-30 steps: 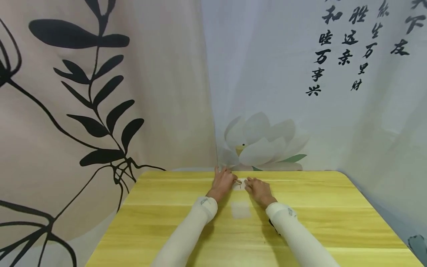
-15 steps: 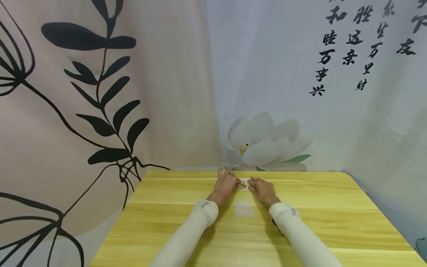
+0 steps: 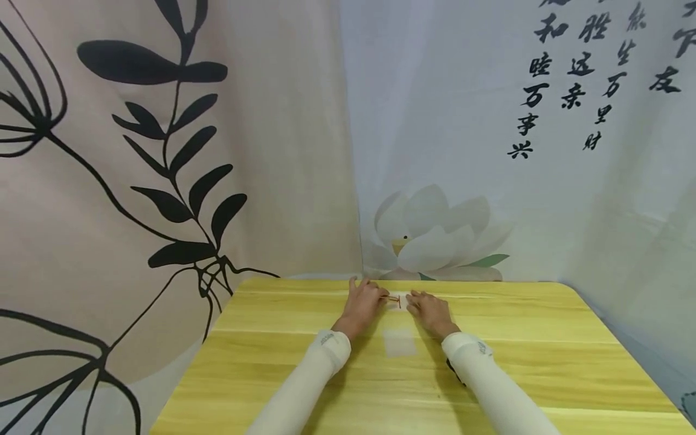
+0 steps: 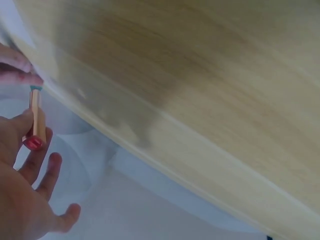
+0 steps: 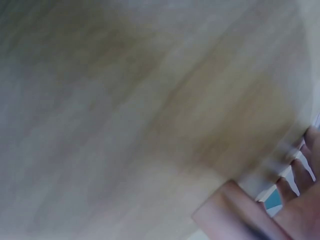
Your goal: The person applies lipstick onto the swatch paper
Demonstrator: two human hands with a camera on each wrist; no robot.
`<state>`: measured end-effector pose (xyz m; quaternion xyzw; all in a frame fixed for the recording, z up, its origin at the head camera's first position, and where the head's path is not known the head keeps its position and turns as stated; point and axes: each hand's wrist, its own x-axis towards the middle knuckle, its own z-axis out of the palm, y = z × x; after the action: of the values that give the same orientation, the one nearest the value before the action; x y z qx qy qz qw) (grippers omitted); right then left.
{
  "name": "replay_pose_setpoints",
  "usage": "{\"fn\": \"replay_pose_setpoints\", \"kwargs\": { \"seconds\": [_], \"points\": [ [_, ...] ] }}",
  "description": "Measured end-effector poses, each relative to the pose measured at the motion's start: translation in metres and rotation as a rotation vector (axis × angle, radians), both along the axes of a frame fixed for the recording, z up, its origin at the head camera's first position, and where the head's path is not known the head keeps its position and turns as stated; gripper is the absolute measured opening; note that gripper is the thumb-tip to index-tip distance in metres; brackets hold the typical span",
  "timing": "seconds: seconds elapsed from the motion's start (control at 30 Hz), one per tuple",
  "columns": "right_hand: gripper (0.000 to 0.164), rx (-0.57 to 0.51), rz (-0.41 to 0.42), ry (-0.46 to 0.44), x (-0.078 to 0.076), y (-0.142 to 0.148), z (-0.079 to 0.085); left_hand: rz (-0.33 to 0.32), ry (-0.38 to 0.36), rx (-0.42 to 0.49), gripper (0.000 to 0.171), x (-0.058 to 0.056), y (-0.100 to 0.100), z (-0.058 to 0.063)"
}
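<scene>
My left hand (image 3: 362, 307) pinches a short, slim tan-orange stick (image 4: 36, 117) between thumb and fingers. The stick has a red end turned towards the left wrist camera and a bit of teal at its other end; its exact kind is unclear. In the head view it points right, meeting a short upright reddish line (image 3: 399, 301) over a small white square (image 3: 394, 307) at the table's far side. My right hand (image 3: 432, 312) rests with its fingertips at the square's right edge. In the right wrist view, its fingers (image 5: 301, 176) are extended, with teal showing beneath them.
A second pale square (image 3: 400, 342) lies on the yellow wooden table (image 3: 272, 374), nearer to me. Just past the table's far edge hangs a printed curtain (image 3: 293, 151) with plants, a lotus and written characters.
The stick in my left hand has swung from slanting downward to nearly level, and the reddish line shows more fully. My right hand stays at the white square; the head view has shifted slightly.
</scene>
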<state>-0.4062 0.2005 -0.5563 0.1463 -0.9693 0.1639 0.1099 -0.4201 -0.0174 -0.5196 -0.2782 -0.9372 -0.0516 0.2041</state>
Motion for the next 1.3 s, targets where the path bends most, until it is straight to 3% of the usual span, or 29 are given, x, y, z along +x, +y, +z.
{"fn": "replay_pose_setpoints", "kwargs": {
  "seconds": [0.3,0.5,0.63,0.93,1.17,1.3],
  "points": [
    [0.035,-0.053,-0.003,-0.049,0.007,0.009,-0.001,-0.034,-0.106,0.201,0.021,0.017,-0.019,0.012],
    [0.037,-0.082,0.012,-0.116,0.009,0.016,0.003,-0.058,-0.125,0.274,0.023,0.028,-0.028,0.019],
    [0.034,-0.102,0.031,-0.127,0.013,0.017,0.007,-0.061,-0.143,0.297,0.024,0.037,-0.032,0.022],
    [0.048,-0.196,0.067,-0.181,0.028,0.018,0.027,-0.077,-0.155,0.316,0.024,0.051,-0.039,0.026],
    [0.045,-0.186,0.166,-0.059,0.046,0.017,0.041,-0.059,-0.13,0.283,0.024,0.053,-0.046,0.028],
    [0.046,-0.136,0.25,-0.068,0.064,0.011,0.039,-0.053,-0.142,0.285,0.019,0.058,-0.051,0.026]
  ]
}}
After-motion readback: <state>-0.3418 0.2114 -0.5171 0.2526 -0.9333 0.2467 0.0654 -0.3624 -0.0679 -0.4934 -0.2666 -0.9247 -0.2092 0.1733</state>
